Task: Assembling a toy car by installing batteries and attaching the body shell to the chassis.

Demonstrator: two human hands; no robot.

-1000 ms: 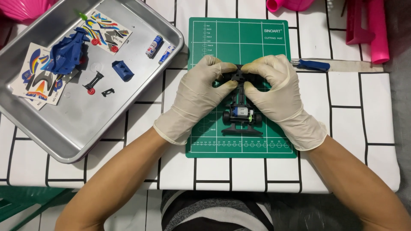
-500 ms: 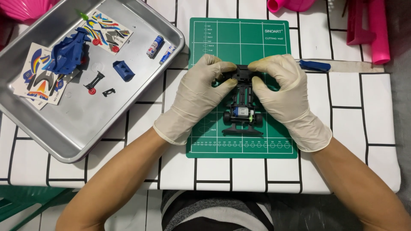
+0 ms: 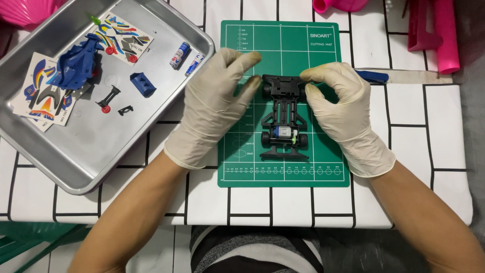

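The left hand [image 3: 214, 108] has let go, fingers now spread; right hand [image 3: 343, 114] pinches the chassis [image 3: 284, 116] top (light, brittle plastic, I think).

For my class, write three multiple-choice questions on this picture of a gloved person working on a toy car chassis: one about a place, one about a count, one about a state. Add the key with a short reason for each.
1. Where does the black toy car chassis lie?
A. On the green cutting mat
B. In the metal tray
C. On the floor

2. How many small batteries lie in the tray?
A. None
B. Two
C. Five

3. What is the state of the blue car body shell?
A. Fitted on the chassis
B. Held in the right hand
C. Lying apart in the tray

Key:
1 A, the chassis rests on the mat between the left hand and the right hand.
2 B, two lie side by side near the tray's upper right edge.
3 C, the shell lies on the sticker sheets, far from both hands.
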